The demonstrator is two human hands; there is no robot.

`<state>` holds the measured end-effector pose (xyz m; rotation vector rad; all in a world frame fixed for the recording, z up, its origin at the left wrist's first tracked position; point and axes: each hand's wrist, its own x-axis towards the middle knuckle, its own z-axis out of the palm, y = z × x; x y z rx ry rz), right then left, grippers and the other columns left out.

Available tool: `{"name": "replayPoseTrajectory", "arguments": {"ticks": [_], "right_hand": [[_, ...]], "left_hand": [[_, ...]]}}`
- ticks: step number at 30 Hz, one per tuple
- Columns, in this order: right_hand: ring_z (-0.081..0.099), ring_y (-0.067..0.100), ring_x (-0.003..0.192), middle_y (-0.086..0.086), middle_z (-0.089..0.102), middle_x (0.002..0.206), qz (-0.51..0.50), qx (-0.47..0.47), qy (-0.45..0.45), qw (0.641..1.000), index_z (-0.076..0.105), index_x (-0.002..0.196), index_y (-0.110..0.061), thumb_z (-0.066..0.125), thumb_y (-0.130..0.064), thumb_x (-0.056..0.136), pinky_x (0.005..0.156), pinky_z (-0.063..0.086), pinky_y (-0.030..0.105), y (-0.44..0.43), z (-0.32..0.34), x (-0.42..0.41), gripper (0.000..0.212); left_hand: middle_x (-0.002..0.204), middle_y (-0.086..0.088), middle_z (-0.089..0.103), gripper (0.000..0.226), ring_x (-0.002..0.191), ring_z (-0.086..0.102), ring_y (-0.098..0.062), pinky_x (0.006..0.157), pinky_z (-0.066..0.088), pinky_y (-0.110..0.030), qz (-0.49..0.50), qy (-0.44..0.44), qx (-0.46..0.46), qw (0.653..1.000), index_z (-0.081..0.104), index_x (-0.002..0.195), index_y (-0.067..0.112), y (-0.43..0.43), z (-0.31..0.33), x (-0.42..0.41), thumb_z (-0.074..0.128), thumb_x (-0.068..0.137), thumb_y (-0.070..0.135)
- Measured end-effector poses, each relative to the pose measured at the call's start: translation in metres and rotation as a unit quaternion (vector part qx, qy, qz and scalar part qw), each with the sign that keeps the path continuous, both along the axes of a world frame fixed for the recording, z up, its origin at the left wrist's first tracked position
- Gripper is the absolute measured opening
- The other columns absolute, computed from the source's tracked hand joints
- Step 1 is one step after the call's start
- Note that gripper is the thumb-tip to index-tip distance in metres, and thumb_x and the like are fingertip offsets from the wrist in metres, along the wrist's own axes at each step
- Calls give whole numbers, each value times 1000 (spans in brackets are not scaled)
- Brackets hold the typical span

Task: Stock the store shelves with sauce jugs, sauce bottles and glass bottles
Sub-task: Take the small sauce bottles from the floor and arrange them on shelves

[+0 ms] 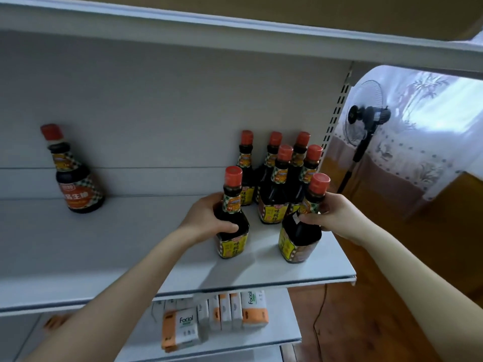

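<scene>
Two dark sauce bottles with red caps and yellow labels stand on the grey shelf (130,244). My left hand (209,218) grips the left sauce bottle (232,218) around its shoulder. My right hand (332,215) holds the right sauce bottle (300,239) at its neck, close to the shelf's right end. Just behind them stands a cluster of several more sauce bottles (277,184) against the back panel. A single sauce bottle with an orange label (75,176) stands alone at the far left of the same shelf.
The shelf above (235,30) hangs low overhead. Several tissue packs (217,317) sit on the shelf below. To the right of the shelving stand a black fan (366,118) and a patterned curtain (431,126), over a wooden floor with a cable.
</scene>
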<state>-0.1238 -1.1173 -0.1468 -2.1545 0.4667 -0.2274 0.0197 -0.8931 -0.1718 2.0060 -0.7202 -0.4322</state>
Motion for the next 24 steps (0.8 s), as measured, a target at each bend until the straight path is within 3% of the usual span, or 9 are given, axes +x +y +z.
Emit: {"name": "replayPoseTrajectory", "arguments": {"ticks": [2,6,9,14,24], "right_hand": [[60,9,81,-12,65,87,15,8,10,1000,62,98,-23,75,-19,74,67,43,19,-3,-1,4,27],[59,11,97,-9,65,104,-25,-13,-9,1000,59,111,-22,77,-32,71,81,45,27,-2,-14,7,45],[60,15,94,-6,64,101,-70,-59,-56,994,56,109,-22,78,-32,70,79,49,31,1,-23,4,47],[62,16,98,-7,64,101,-33,-31,-74,996,57,114,-20,76,-19,74,84,52,33,-4,-22,0,45],[62,16,99,-4,64,108,-16,-13,-77,997,54,120,-18,73,-18,76,83,51,28,-5,-22,-1,48]], "left_hand": [[105,4,61,45,102,58,-15,73,42,-16,-5,3,-3,1000,54,105,27,-1,0,-1,77,70,11],[110,4,58,51,103,54,-13,87,41,-26,69,-17,-46,996,54,115,23,-4,0,-2,79,70,25],[103,4,59,45,97,54,-13,83,39,-23,77,-62,-47,994,58,115,17,-12,1,-2,76,74,20],[111,-4,65,39,96,57,-14,81,38,-21,52,-88,-65,993,60,115,10,-29,3,4,72,78,14],[115,-9,66,38,106,60,-24,81,39,-21,56,-118,-33,991,59,115,9,-71,5,26,69,79,13]]}}
